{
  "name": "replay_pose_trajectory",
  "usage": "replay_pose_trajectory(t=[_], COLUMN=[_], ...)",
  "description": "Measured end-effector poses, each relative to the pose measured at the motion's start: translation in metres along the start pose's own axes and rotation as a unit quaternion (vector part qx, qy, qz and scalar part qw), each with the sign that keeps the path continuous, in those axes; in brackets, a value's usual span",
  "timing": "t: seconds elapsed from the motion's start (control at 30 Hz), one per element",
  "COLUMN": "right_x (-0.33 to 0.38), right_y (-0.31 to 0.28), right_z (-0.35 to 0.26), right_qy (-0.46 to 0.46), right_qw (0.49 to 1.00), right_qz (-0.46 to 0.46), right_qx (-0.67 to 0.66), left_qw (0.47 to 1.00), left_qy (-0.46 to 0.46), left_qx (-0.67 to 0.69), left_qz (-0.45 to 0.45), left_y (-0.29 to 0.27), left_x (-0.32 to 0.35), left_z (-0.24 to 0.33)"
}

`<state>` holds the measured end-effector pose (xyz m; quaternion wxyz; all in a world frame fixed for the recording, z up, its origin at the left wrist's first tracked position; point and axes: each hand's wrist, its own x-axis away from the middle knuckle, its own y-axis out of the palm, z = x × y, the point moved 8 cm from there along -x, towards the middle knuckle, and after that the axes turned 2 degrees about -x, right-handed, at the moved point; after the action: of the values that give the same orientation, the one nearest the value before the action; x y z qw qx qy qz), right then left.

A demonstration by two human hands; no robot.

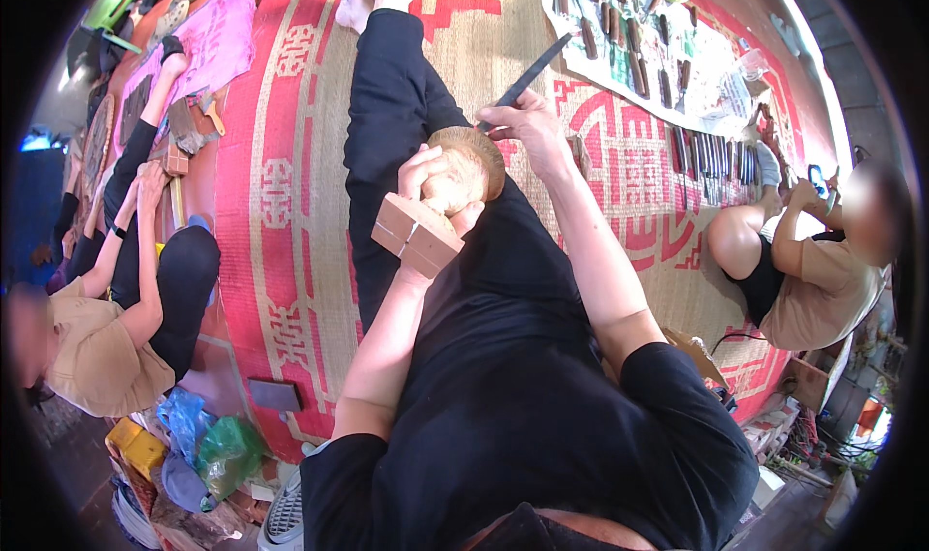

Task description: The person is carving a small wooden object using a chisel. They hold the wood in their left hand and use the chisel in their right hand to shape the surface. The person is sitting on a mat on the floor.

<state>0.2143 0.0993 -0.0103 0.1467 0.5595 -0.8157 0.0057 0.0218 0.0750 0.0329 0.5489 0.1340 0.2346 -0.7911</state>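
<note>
My left hand [420,172] is closed around a light wooden carving [481,156] held above my lap. Its far end is rounded and broad, and a squared block base [416,235] juts out toward me below my fingers. What my palm covers of the carving is hidden. In my right hand [527,125] I grip a long, dark, flat file [535,71], which slants up and away to the right. The file's lower end is at the carving's rounded edge; whether they touch I cannot tell.
Several wooden-handled tools [636,36] lie on a pale sheet [697,109] at far right, with a row of chisels [716,156] nearer. One person [813,290] sits right, another [116,338] left, holding a wooden block. A patterned mat [329,290] lies beneath; plastic bags [230,454] are lower left.
</note>
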Motion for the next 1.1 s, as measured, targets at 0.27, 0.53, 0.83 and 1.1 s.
replay_pose_trajectory(t=[0.27, 0.53, 0.83, 1.1], right_x=[-0.012, 0.002, -0.015, -0.002], right_y=[0.002, 0.019, 0.007, 0.01], right_z=[0.003, -0.011, 0.003, 0.002], right_qy=[0.015, -0.016, 0.015, 0.012], right_qw=[0.999, 0.998, 1.0, 0.998], right_qz=[0.001, -0.041, -0.001, -0.049], right_qx=[0.044, 0.04, 0.009, 0.023], left_qw=[1.0, 1.0, 1.0, 0.999], left_qy=[-0.004, -0.025, -0.003, -0.022], left_qx=[0.007, 0.012, 0.011, 0.041], left_qz=[0.004, 0.0, -0.015, 0.011], left_y=[0.0, 0.0, 0.002, -0.001], left_x=[0.004, 0.005, 0.003, 0.002], left_z=[-0.001, -0.005, 0.0, -0.001])
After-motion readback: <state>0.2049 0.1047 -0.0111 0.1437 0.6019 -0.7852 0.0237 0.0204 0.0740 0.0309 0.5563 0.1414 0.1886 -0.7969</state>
